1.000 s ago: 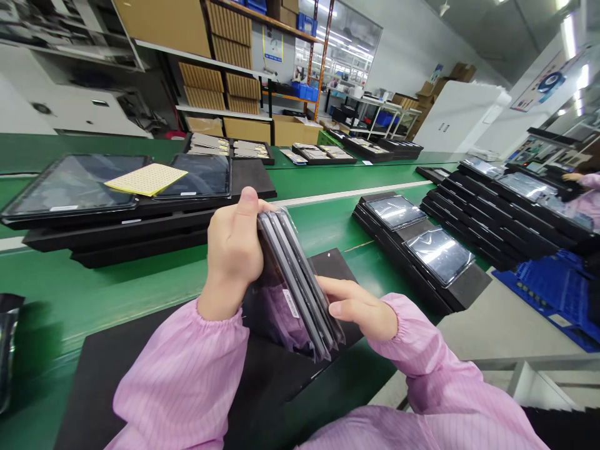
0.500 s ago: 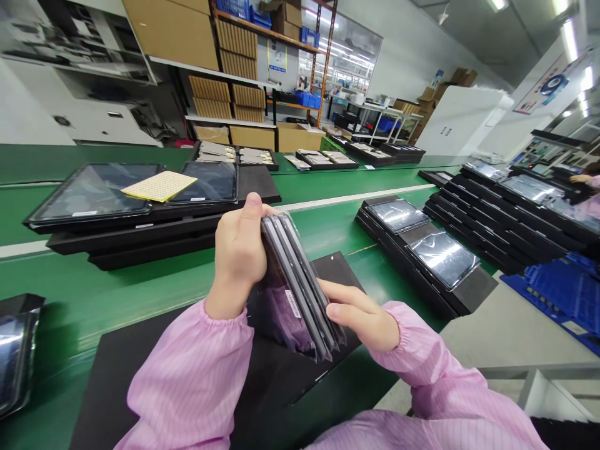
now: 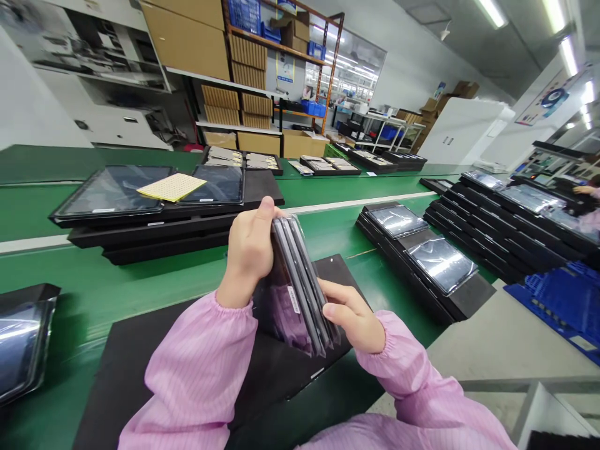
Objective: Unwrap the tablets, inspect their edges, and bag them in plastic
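Observation:
Between my two hands stands a small stack of flat, glossy screen panels (image 3: 300, 287) in clear plastic film, tilted, edges toward me. My left hand (image 3: 250, 247) is closed around their upper left end, thumb on top. Against the lower right side, my right hand (image 3: 354, 315) grips with fingers on the far panel and thumb near the edge. A white label (image 3: 294, 300) shows on the nearest panel's face. Under the stack lies a black foam tray (image 3: 187, 369) on the green bench. Part of the left fingers is hidden behind the panels.
At the left, black trays hold dark panels with a yellow dotted sheet (image 3: 172, 187) on top. Stacked trays with panels (image 3: 443, 262) stand right, beside a blue crate (image 3: 562, 300). Another panel (image 3: 21, 344) is at the near left. A co-worker's hand (image 3: 584, 189) shows far right.
The view has shifted slightly, so the surroundings sit a little differently in the picture. Both hands keep the same hold on the panel stack, which has hardly moved.

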`<action>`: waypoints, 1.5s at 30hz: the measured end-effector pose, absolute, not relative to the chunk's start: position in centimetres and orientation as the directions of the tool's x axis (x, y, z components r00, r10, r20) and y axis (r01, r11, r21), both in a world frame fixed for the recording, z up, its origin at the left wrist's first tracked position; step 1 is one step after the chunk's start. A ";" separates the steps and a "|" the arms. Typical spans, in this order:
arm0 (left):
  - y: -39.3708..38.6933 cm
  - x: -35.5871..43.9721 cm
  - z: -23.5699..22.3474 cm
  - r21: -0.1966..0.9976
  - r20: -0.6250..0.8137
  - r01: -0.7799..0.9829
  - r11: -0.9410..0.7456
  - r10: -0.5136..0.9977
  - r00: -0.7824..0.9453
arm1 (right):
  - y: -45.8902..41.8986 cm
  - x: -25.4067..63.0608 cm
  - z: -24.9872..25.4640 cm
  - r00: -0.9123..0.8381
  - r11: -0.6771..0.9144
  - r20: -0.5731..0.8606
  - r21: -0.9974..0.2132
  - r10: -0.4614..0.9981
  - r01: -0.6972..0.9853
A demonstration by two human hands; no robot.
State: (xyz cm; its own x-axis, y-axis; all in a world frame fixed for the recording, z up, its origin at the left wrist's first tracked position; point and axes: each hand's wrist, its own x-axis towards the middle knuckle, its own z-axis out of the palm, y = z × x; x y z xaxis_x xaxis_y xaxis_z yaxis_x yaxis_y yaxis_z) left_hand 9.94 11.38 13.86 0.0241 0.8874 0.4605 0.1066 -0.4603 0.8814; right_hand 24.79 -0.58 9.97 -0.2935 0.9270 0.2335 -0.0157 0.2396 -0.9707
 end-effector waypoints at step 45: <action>10.3 9.1 14.6 0.887 0.461 -0.116 -0.447 0.872 0.162 | -2.2 21.8 10.8 -0.123 0.529 0.515 -0.814 0.848 0.238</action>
